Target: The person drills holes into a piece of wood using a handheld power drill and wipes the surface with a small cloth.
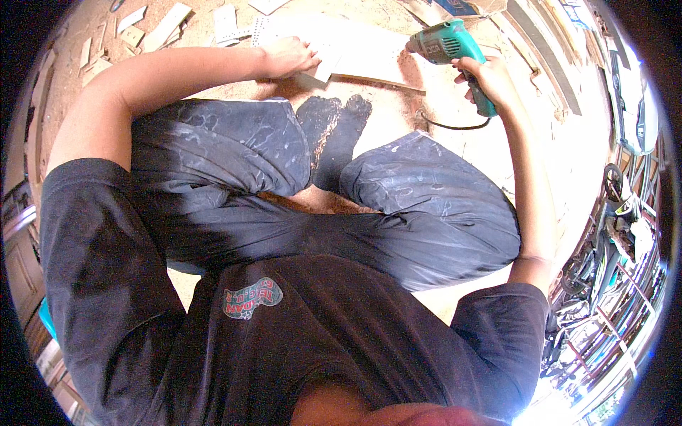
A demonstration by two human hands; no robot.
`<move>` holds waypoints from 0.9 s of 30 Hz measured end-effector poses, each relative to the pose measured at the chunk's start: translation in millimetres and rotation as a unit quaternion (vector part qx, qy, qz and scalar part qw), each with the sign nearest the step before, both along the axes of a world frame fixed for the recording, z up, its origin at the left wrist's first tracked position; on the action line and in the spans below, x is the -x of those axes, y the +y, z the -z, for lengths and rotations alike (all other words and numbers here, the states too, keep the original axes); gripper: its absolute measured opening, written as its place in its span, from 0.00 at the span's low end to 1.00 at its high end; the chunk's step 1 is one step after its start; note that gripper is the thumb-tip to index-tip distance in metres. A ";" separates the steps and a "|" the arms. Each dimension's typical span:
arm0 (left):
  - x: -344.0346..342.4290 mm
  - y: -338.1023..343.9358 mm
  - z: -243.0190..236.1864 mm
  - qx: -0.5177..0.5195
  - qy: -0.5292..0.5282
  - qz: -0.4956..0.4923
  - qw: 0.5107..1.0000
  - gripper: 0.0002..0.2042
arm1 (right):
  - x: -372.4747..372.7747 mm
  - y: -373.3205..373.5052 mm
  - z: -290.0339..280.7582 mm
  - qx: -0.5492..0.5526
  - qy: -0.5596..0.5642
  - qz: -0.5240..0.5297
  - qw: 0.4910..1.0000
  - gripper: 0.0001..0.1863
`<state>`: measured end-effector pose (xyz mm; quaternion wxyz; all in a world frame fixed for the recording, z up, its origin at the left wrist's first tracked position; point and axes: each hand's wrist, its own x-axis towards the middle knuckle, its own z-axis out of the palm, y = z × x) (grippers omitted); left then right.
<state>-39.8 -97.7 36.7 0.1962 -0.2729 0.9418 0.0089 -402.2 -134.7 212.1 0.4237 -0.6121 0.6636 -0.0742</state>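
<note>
I squat over a dusty floor, knees in dark trousers filling the middle. My right hand [489, 79] grips the handle of a teal electric drill [447, 44], its nose pointing left toward a white board [369, 53] lying flat on the floor. My left hand [288, 57] presses palm-down on the near left part of that board, fingers spread over a small pale piece. A black cord [451, 126] trails from the drill's handle along the floor.
Sawdust covers the ground around my dark-socked feet [341, 131]. Several wood offcuts [160, 28] lie scattered at the far left. Long planks [547, 50] lean at the far right, and bicycles and metal frames [611, 234] stand along the right edge.
</note>
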 end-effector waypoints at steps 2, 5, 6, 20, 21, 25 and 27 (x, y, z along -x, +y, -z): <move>0.1 0.0 1.0 -0.003 -0.005 -0.004 1.000 0.23 | 0.6 -1.7 1.6 -0.002 0.010 -0.001 1.000 0.17; -0.8 0.2 1.9 -0.002 -0.005 -0.004 1.000 0.23 | -1.0 -1.6 0.3 -0.003 0.012 -0.002 1.000 0.16; -1.1 0.4 2.1 -0.001 -0.004 -0.003 1.000 0.23 | -1.3 -1.7 0.4 -0.004 0.012 -0.003 1.000 0.16; -3.7 -0.5 11.9 0.028 0.025 0.006 0.999 0.22 | -3.0 -0.8 -1.6 0.006 0.009 -0.012 1.000 0.16; -3.1 -0.7 10.9 0.026 0.022 0.006 0.999 0.21 | -2.7 -0.7 -1.8 0.004 0.010 -0.010 1.000 0.16; -5.4 -0.8 13.8 0.027 0.035 0.007 0.999 0.21 | -3.6 -0.6 -2.8 -0.001 0.012 -0.009 1.000 0.16; -4.7 -0.6 16.5 0.016 0.032 -0.002 0.999 0.20 | -5.9 -2.1 -1.3 -0.007 0.019 -0.010 1.000 0.16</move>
